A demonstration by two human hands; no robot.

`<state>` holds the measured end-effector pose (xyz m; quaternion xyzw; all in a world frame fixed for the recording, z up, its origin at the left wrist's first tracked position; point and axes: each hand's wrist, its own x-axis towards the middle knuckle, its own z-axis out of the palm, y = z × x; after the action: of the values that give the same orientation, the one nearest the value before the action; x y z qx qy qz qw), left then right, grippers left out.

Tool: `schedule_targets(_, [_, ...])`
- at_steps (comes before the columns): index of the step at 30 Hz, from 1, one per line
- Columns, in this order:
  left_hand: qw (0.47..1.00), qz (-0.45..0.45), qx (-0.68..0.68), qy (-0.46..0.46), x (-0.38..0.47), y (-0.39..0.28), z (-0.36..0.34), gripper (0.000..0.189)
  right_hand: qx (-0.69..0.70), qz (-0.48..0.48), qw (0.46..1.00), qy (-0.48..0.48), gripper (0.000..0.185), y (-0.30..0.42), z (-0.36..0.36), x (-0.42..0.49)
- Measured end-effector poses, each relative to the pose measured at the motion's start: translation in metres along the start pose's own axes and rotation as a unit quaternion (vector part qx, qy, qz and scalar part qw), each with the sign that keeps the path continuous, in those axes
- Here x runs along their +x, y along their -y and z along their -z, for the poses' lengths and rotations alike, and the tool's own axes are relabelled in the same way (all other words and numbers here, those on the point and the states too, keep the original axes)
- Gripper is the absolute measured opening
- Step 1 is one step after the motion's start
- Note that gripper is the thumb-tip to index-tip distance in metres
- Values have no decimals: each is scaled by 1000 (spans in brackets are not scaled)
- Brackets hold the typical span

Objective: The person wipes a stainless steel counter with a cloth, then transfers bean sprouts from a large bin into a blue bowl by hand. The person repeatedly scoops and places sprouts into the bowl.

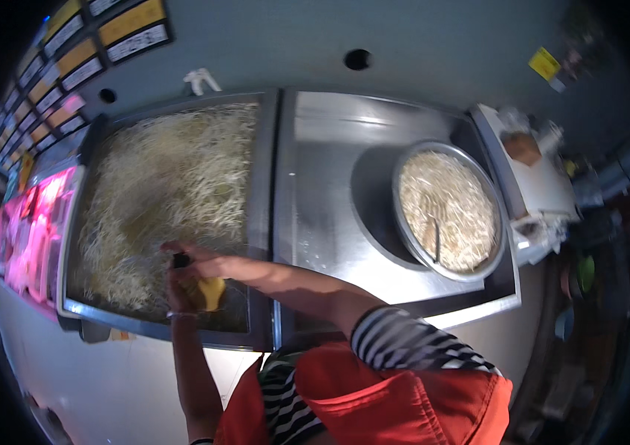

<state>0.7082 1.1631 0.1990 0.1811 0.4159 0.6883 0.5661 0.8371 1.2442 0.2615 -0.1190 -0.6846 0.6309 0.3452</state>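
My left hand (182, 292) is closed around a dark-ended object (181, 260) over the near part of the left sink basin (126, 321). My right hand (203, 262) comes across from the right and touches or overlaps that object; blur hides its exact grip. Just below my right wrist shows a yellow thing (212, 292), whose kind and link to the dark end I cannot tell. Pale bean sprouts (209, 167) float in water and fill most of this basin. Around the hands the water surface looks blurred.
In the right steel basin (326, 222), a big metal bowl (404, 233) holds more sprouts (459, 183), with a metal utensil (437, 245) stuck in them. A white box (543, 183) with plastic bags (537, 239) stands beyond its right edge. Signs bearing writing (134, 41) hang at upper left.
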Motion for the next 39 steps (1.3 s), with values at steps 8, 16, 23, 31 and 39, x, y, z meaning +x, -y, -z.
schedule_targets(8, [978,3,34,-205,-38,3,-62,77,-164,-63,984,22,22,46,6,-17])
schedule_targets(16, [935,64,-346,51,-44,-5,-67,52,-286,275,918,-23,21,60,-22,-41])
schedule_targets(23, [799,-268,241,-481,-79,-31,-115,24,216,-166,939,-209,12,32,-36,-46])
schedule_targets(31, [597,-474,542,-354,-86,-22,-139,14,260,-364,892,-65,16,6,13,-42])
schedule_targets(39, [504,-503,653,-259,-74,3,-129,13,129,-421,892,103,22,-1,28,-47])
